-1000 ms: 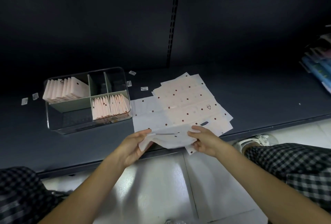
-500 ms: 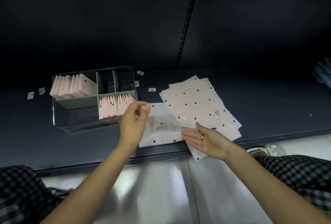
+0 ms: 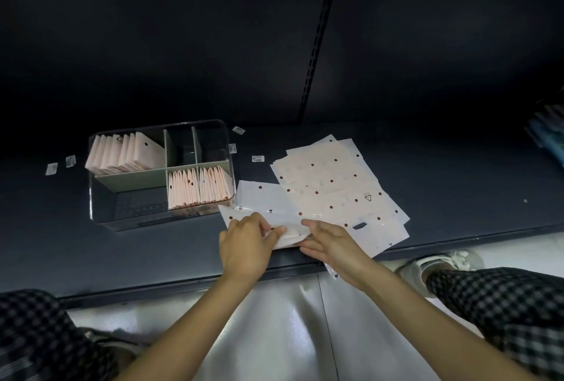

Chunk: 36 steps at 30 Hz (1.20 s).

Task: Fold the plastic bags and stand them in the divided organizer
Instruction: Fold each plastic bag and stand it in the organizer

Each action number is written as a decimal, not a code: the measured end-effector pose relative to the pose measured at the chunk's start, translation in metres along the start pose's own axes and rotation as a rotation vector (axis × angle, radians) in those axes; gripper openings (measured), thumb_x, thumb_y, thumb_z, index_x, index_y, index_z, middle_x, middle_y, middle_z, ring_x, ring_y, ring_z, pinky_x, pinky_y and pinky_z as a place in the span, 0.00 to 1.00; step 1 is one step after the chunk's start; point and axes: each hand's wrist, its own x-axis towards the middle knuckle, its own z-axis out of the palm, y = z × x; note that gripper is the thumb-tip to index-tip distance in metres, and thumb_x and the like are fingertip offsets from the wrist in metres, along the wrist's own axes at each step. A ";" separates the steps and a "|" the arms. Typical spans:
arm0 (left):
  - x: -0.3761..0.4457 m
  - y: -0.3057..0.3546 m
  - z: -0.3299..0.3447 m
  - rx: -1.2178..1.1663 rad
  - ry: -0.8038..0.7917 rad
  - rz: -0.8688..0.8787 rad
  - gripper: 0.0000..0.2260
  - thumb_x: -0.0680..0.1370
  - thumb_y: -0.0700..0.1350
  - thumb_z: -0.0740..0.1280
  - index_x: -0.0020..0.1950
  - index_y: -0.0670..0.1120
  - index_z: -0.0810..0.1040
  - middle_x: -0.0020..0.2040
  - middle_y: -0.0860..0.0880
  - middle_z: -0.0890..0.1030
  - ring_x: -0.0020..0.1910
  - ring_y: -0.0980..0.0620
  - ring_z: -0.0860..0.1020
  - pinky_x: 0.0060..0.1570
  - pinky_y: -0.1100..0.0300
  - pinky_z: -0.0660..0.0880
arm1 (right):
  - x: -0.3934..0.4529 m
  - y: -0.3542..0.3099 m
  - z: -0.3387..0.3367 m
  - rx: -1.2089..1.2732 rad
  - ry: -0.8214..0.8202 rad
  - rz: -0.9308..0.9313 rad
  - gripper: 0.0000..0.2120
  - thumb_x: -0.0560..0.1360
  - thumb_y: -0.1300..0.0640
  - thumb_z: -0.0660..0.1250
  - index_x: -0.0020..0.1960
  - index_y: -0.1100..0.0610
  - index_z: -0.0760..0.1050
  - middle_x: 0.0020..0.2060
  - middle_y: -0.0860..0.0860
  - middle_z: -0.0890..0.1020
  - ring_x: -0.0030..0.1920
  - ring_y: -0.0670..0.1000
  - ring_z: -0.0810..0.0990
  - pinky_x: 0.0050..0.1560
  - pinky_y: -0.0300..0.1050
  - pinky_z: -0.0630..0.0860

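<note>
Both hands were down on one dotted plastic bag [image 3: 262,202] at the front edge of the dark shelf [image 3: 457,197]. The left hand [image 3: 245,245] lay over the bag's near-left part, fingers bent and thumb pinching a folded strip of it. The right hand [image 3: 331,243] held the same strip from the other side, its fingers closed on the plastic. The two hands nearly met over the fold.

That bag lay flat, just right of the clear divided organizer [image 3: 100,219], one corner close to the organizer's near right corner. To its right, partly overlapping it, a loose stack of unfolded bags [image 3: 332,179] was fanned out, white with dark red dots, and one showed a small triangle mark.

Inside the organizer, folded bags stood upright in the back-left compartment [image 3: 125,152] and in the front-right compartment [image 3: 198,187]. The two small back compartments and the front-left one looked dark, and I could not see anything in them.

A few small labels [image 3: 258,158] lay scattered on the shelf near the organizer. Checked trouser legs [image 3: 503,313] and a pale shoe [image 3: 442,263] showed on the floor below.
</note>
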 end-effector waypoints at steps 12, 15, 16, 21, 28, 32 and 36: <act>-0.007 0.008 0.004 -0.657 0.103 -0.045 0.14 0.71 0.39 0.74 0.50 0.49 0.72 0.48 0.54 0.70 0.44 0.60 0.74 0.44 0.71 0.70 | -0.001 0.005 0.006 0.107 -0.006 -0.034 0.11 0.77 0.58 0.66 0.59 0.57 0.75 0.51 0.57 0.83 0.53 0.51 0.83 0.55 0.42 0.78; -0.009 0.012 0.004 -0.717 0.097 -0.005 0.16 0.70 0.34 0.73 0.47 0.51 0.71 0.47 0.54 0.71 0.39 0.62 0.76 0.38 0.75 0.70 | 0.000 0.006 0.009 0.033 0.084 -0.071 0.08 0.77 0.59 0.66 0.54 0.58 0.79 0.49 0.59 0.83 0.48 0.51 0.84 0.49 0.40 0.80; -0.010 0.013 0.004 -0.720 0.090 -0.002 0.17 0.70 0.34 0.73 0.46 0.53 0.71 0.46 0.53 0.73 0.38 0.61 0.76 0.38 0.75 0.70 | 0.000 0.007 0.011 0.021 0.113 -0.080 0.07 0.77 0.58 0.66 0.52 0.58 0.80 0.48 0.59 0.84 0.46 0.50 0.84 0.47 0.39 0.80; -0.013 0.012 0.007 -0.784 0.073 -0.026 0.21 0.70 0.34 0.73 0.46 0.55 0.67 0.49 0.50 0.74 0.42 0.57 0.79 0.41 0.71 0.73 | 0.000 0.008 0.016 0.100 0.187 -0.069 0.10 0.79 0.59 0.62 0.51 0.64 0.79 0.48 0.60 0.84 0.47 0.54 0.84 0.45 0.41 0.81; -0.015 0.013 0.011 -0.629 -0.060 0.119 0.23 0.70 0.36 0.73 0.57 0.54 0.67 0.51 0.50 0.70 0.47 0.61 0.71 0.44 0.76 0.65 | 0.000 0.008 0.017 0.045 0.070 0.009 0.18 0.81 0.49 0.56 0.59 0.61 0.76 0.52 0.59 0.83 0.51 0.53 0.83 0.50 0.41 0.80; -0.002 0.020 -0.005 -0.726 -0.014 0.101 0.22 0.71 0.36 0.72 0.57 0.54 0.68 0.47 0.53 0.71 0.36 0.56 0.70 0.40 0.67 0.69 | -0.002 0.003 0.000 -0.320 -0.114 0.015 0.20 0.79 0.43 0.56 0.59 0.56 0.75 0.49 0.55 0.84 0.45 0.50 0.84 0.49 0.39 0.79; 0.009 0.024 -0.020 -0.650 -0.123 0.137 0.20 0.74 0.37 0.70 0.57 0.55 0.67 0.49 0.51 0.71 0.31 0.52 0.70 0.35 0.63 0.72 | 0.001 0.000 -0.017 -0.813 0.015 -0.222 0.15 0.69 0.47 0.74 0.55 0.45 0.77 0.28 0.40 0.76 0.32 0.38 0.73 0.37 0.29 0.68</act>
